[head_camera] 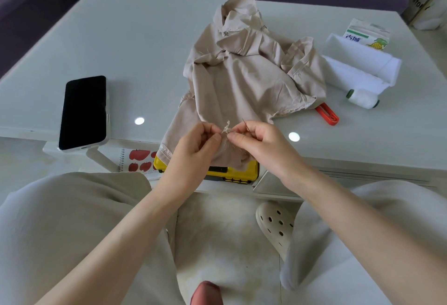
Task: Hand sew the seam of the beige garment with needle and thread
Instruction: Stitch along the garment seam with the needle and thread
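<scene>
Stitching seems underway: the left hand [193, 146] pinches the seam [227, 130] of the crumpled beige cloth garment [242, 79], and the right hand [257, 143] pinches the thin dark needle [244, 122], which likely needs drawing through next.

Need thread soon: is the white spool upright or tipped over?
Tipped: the white spool lies on its side on the table, green ends facing sideways.

In front of me the pale table [145, 38] carries a phone [83, 111] at left, the beige garment [242, 75] in the centre, and folded white cloth [358, 67] and a thread spool [362, 97] at right.
</scene>
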`<state>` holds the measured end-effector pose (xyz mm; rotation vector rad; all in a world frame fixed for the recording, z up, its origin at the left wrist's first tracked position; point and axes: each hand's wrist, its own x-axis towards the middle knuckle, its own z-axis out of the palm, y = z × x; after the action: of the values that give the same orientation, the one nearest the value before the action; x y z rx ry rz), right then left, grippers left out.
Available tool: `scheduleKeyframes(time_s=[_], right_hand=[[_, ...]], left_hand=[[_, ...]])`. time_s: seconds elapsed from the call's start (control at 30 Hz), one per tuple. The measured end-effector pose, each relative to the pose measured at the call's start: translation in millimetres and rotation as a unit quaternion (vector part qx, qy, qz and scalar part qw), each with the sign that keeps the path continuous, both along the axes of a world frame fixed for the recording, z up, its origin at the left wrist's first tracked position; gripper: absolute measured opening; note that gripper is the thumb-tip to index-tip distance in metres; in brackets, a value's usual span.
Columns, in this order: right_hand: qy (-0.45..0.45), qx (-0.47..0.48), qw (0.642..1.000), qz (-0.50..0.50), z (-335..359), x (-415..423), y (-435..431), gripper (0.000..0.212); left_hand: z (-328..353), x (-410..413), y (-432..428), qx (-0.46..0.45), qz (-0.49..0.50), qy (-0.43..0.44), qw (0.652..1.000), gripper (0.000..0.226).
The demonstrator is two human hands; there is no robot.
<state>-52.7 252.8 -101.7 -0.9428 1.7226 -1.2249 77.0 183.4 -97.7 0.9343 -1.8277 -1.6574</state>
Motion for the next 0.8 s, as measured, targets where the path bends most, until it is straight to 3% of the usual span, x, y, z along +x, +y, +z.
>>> scheduleKeyframes(time_s=[0.33, 0.63, 0.8], right_hand=[[-0.025, 0.002, 1.000, 0.017, -1.3, 0.8, -1.7, 0.019], [0.033, 0.010, 0.999, 0.027, -1.2, -1.2, 1.4, 0.035], [0.043, 0.016, 0.998, 0.049, -0.3, -0.7, 4.5, 0.020]], left_hand=[[-0.7, 1.9, -4.6, -0.026, 0.015, -0.019, 0.999, 0.017], [6.0, 3.4, -8.1, -0.019, 0.051, -0.040, 0.998, 0.022], [6.0, 3.8, -6.7, -0.006, 0.064, -0.040, 0.997, 0.021]])
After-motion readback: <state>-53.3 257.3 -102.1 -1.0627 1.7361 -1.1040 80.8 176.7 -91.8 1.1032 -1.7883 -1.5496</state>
